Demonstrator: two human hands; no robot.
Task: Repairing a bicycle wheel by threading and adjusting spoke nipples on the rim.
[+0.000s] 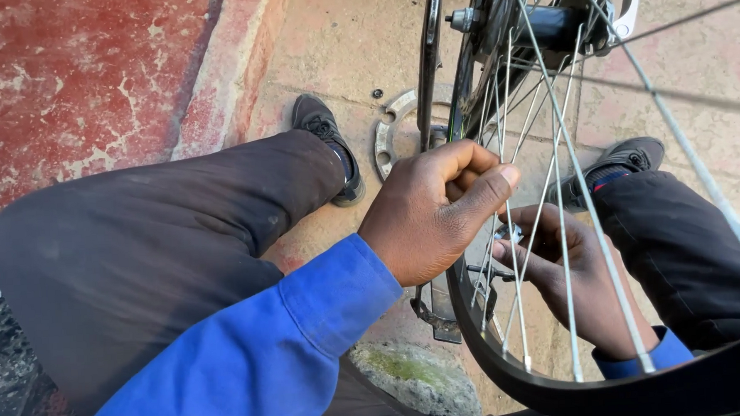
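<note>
A bicycle wheel with a black rim (510,368) and thin silver spokes (564,224) stands upright in front of me, its hub (545,21) at the top. My left hand (437,209) is on the near side of the wheel, fingers curled and thumb pressed against a spoke. My right hand (577,282) lies behind the spokes on the far side, fingers pinched on a small metal part (508,233); what exactly it is stays hidden. Both sleeves are blue.
A silver disc ring (387,128) and a small nut (377,93) lie on the tan paving. My dark-trousered legs and black shoes (325,135) flank the wheel. A black frame bar (431,72) runs down from the hub. A mossy stone (411,377) sits below; red floor lies left.
</note>
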